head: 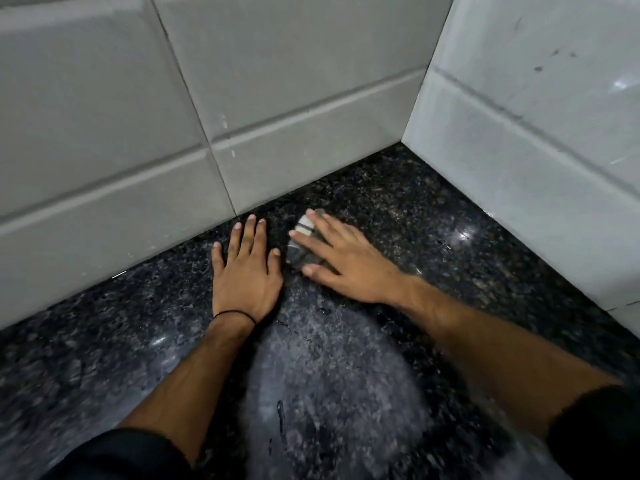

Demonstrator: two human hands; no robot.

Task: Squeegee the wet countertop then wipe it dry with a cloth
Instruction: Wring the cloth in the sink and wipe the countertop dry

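Under the flattened fingers (304, 237) of the right hand (341, 258) lies a small grey-and-white cloth (302, 249), pressed onto the dark countertop (433, 237) near the tiled corner. The left hand (244, 271) rests just beside it, fingers spread and empty (no squeegee in view), so this looks like the drying step. Droplets sit back toward the wrists, so the next move likely calls for drawing the cloth that way under steady pressure.

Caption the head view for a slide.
Right hand presses cloth flat on dark countertop; left hand rests beside it.

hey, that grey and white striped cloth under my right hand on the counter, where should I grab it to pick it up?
Judging by its pose, grab the grey and white striped cloth at its exposed left edge, coming from above. It lies bunched flat on the black speckled granite countertop with the right hand covering its right side.
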